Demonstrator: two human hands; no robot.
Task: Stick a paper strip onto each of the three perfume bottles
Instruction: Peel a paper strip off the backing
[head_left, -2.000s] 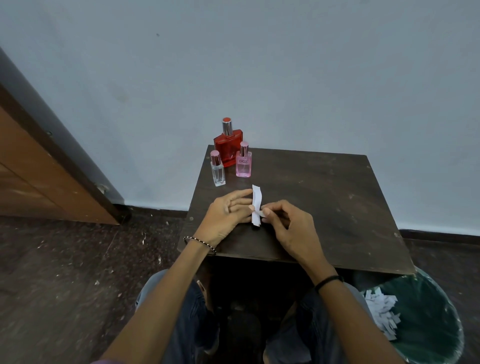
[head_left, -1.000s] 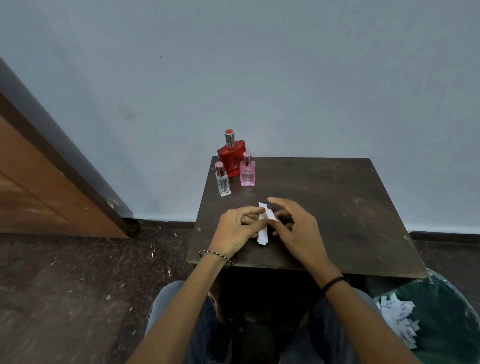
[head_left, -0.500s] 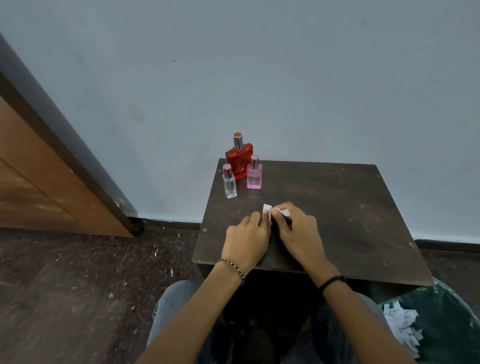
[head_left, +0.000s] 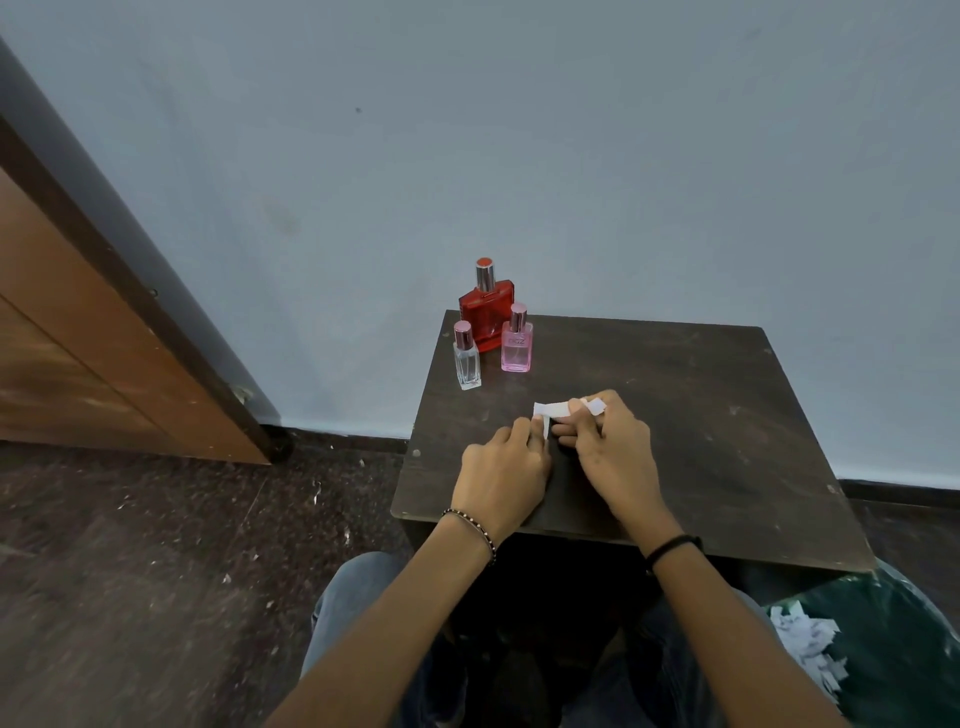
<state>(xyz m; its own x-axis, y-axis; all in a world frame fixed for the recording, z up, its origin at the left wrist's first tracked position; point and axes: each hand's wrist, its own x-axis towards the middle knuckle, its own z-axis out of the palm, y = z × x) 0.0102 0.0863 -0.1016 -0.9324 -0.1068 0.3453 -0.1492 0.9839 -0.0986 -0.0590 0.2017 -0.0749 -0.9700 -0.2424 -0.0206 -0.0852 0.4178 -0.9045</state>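
1. Sitting at a small dark table (head_left: 701, 441), a person is working with both hands over its near middle.
2. The right hand (head_left: 613, 452) is pinching a white paper strip (head_left: 551, 410) between thumb and curled fingers. The strip is sticking out to the left of the fingertips, and a short white end is showing past the knuckles on the far side.
3. The left hand (head_left: 501, 467) is lying knuckles-up just beside the right. Its fingers are curled, and their tips are nipping the bit of strip that is bending down toward the tabletop.
4. Whether the strip is touching the wood, I cannot tell.
5. Three perfume bottles are standing upright at the table's far left corner, well apart from the hands. The red bottle (head_left: 485, 319) is sitting at the back, with the clear bottle (head_left: 466, 364) in front on its left and the pink bottle (head_left: 517, 351) in front on its right.
6. A beaded bracelet (head_left: 470, 525) is circling the left wrist, and a black band (head_left: 672, 545) is circling the right.
7. A green bin (head_left: 893, 613) is standing by the table's near right corner, holding white paper scraps (head_left: 805, 644).
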